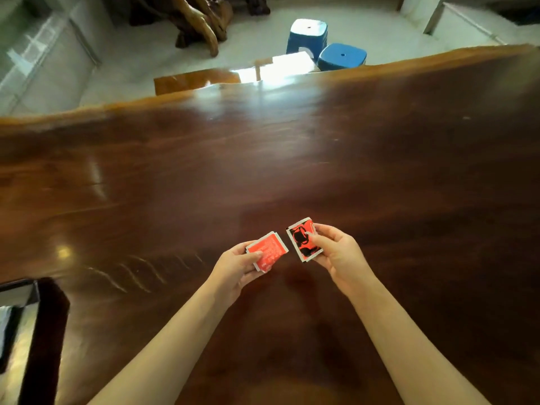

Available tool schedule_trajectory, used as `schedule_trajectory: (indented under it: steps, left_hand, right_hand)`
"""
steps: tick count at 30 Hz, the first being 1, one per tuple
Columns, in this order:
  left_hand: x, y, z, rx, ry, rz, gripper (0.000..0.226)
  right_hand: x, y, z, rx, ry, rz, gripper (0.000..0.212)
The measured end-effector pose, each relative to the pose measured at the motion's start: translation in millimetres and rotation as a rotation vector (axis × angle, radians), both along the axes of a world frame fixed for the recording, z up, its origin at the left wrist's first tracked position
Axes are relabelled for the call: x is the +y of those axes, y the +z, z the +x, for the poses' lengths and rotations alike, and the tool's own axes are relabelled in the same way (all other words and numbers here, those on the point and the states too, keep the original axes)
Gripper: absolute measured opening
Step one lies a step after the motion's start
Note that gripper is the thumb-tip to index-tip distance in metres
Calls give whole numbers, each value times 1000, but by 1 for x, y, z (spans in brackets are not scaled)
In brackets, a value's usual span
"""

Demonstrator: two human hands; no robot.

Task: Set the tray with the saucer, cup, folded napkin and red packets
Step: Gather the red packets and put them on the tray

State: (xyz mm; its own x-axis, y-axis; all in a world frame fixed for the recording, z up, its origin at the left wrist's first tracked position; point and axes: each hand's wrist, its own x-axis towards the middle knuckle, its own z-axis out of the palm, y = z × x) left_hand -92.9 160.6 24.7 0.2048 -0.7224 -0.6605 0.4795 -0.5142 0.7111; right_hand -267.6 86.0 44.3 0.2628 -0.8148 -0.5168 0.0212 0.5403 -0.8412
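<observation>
left hand (238,266) pinches a red packet (268,250) | right hand (333,252) pinches another packet (304,240), maybe black-printed | above brown table (292,159)

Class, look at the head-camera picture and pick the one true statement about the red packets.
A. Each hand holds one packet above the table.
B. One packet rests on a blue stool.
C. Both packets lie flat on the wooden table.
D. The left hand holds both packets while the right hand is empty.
A: the left hand pinches one red packet and the right hand pinches the other packet, the two packets apart, over the wooden table.
</observation>
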Motion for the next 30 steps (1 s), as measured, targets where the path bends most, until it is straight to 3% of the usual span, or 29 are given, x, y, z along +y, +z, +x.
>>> schedule_trajectory:
  steps: [4,10,14,20,23,26,30]
  left_hand:
    - [43,17,29,31,131,3,24]
    - [119,56,85,262,336,-138,24]
    - [170,75,118,445,440,-247,23]
    - [221,78,156,352,554,-150,19]
    - [249,77,179,423,588,-135,21]
    - [277,75,203,612,618,-170,27]
    - [307,74,225,747,560,-234,29]
  right_hand:
    - [47,17,53,-28,-81,10,17]
    - [118,33,127,-108,-237,127,23]
    - [166,56,173,-15,-81,-48,18]
    - [237,65,241,95,235,-310,13]
    - [258,62,265,109,224,-306,16]
    - [272,62,284,68,210,-278,16]
    - [290,72,308,-10,400,-248,17]
